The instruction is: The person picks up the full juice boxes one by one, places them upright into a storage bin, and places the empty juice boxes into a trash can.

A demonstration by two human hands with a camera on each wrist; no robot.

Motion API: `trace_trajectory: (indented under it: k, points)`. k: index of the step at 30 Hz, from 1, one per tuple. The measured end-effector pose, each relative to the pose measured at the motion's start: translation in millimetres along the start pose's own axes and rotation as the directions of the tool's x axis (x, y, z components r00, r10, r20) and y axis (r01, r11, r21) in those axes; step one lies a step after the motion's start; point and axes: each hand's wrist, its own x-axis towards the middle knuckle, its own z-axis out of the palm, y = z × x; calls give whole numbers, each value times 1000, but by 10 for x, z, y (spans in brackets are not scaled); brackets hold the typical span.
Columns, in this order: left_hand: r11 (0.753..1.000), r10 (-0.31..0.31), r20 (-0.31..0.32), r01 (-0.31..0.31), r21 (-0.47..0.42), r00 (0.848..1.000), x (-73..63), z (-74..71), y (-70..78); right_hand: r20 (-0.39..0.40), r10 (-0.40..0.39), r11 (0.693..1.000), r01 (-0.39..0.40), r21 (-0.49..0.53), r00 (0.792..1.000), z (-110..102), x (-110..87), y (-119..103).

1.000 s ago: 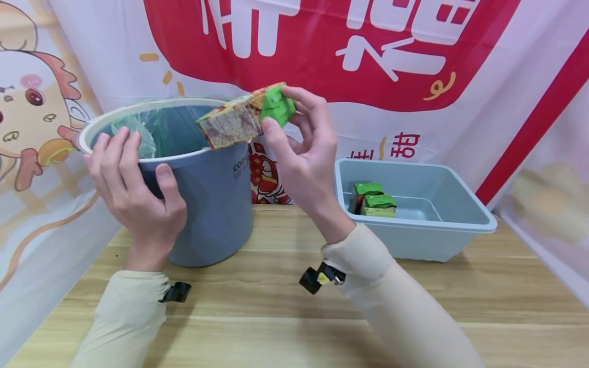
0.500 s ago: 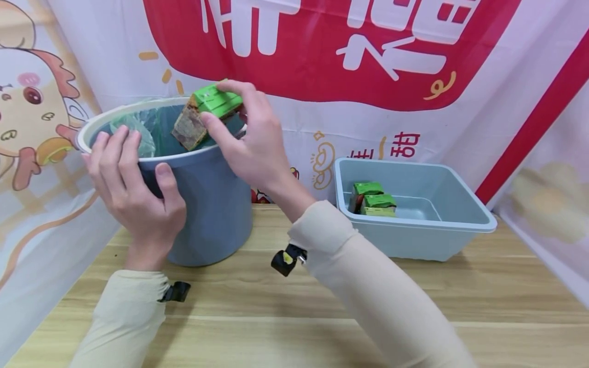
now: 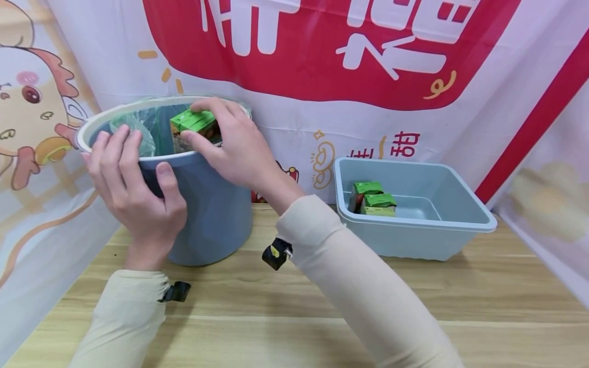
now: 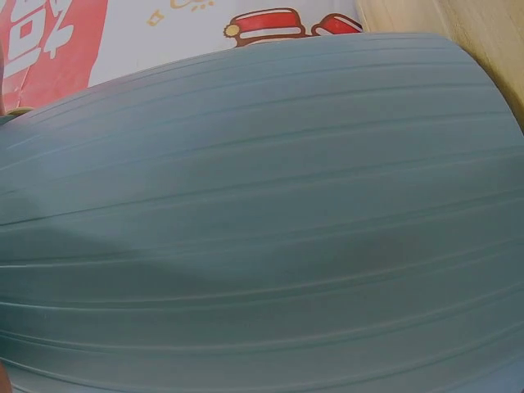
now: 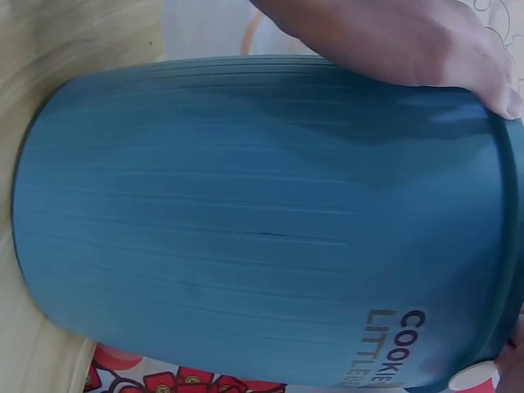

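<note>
My left hand grips the near left rim of a blue trash can, fingers over the rim and thumb outside. A clear green-tinted bag lines the can. Between its thumb and fingers, my right hand holds a small green-topped carton inside the can's mouth, at the right side. The carton's lower part is hidden by the rim and hand. The can's ribbed wall fills most of the left wrist view. In the right wrist view, the can shows printed lettering.
To the right, a light blue plastic tub stands on the wooden table. Several similar green-topped cartons sit in its left end. A printed cloth hangs close behind the can and tub.
My right hand has moved left and down with the carton, from beside the can's right rim into its mouth. The carton has turned green top upward. My left hand stays put.
</note>
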Motion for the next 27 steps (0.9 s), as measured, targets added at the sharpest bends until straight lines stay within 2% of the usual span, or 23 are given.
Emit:
trace_trajectory:
  k: [5,11,18,27]
  points:
    - [1000,-3,-9,3,2,1000,0,1,7,62,55,998,-54,-24,997,-12,18,-31]
    - [1000,-5,-2,5,2,1000,-9,6,8,85,83,996,-80,-43,993,-20,18,-37]
    - [1000,-7,-6,7,4,1000,-9,16,19,99,85,996,-81,-42,992,-34,13,-22]
    - [1000,-6,-22,6,-3,1000,0,22,40,94,51,999,-51,-3,994,-39,-11,14]
